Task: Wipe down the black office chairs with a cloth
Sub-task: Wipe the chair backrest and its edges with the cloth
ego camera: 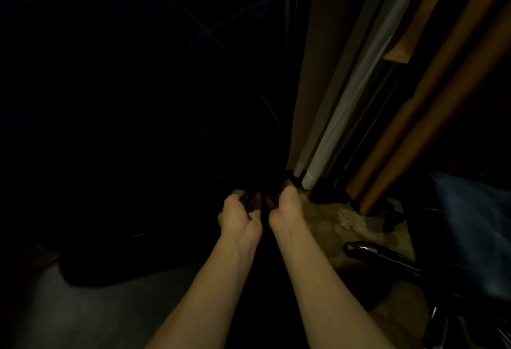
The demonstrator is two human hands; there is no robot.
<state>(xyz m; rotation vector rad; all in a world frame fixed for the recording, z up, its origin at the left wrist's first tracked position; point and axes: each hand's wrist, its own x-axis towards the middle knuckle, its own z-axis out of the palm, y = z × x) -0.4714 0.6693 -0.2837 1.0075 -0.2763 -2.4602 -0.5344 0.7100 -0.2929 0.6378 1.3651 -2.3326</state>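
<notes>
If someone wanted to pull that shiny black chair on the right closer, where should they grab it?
Probably by the glossy black armrest. It is the chair's nearest clearly visible part, a long rounded bar that fingers could wrap over from above. The right hand is the nearer one, so reaching across from the left looks easiest. The rest of the chair is too dark to judge.

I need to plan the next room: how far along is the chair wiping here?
Done: nothing can be confirmed; the picture is too dark to show wiped surfaces. In hand: the left hand and right hand are together low against the big black chair, fingers curled; no cloth is discernible. Left: the second chair, its glossy armrest at right, is untouched now.
</notes>
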